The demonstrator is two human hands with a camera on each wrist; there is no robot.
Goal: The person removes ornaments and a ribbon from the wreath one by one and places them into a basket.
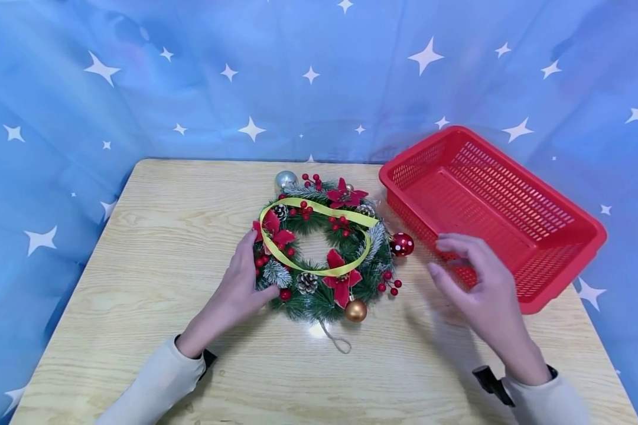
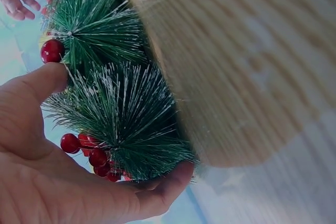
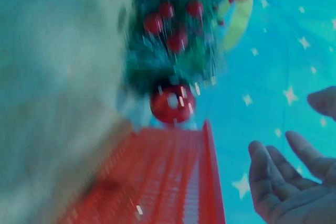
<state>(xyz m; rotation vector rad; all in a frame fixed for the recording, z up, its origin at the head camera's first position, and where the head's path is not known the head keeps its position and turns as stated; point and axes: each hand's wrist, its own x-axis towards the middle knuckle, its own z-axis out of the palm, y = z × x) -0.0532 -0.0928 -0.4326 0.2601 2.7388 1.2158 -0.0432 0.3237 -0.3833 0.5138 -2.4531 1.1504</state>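
Note:
A Christmas wreath (image 1: 369,277) of green sprigs lies on the table, with red poinsettias, berries and pinecones. Across its top runs a loop of yellow ribbon (image 1: 356,217). My left hand (image 1: 236,292) grips the wreath's left side; in the left wrist view the thumb touches a sprig near a red berry (image 2: 52,51) and the fingers curl round the outer edge. Right of the wreath, my right hand (image 1: 484,289) hovers with relaxed, parted fingers and nothing in them, overlapping the basket's near side. Closest to it on the wreath is a red dotted bauble (image 1: 402,244).
A red plastic basket (image 1: 595,233) stands at the back right, angled, its inside bare. A silver bauble (image 1: 286,180) and a gold bauble (image 1: 355,310) stick out from the wreath. A twine loop (image 1: 342,345) trails toward the front. Behind the wooden table (image 1: 154,248) hangs a blue starred curtain (image 1: 276,100).

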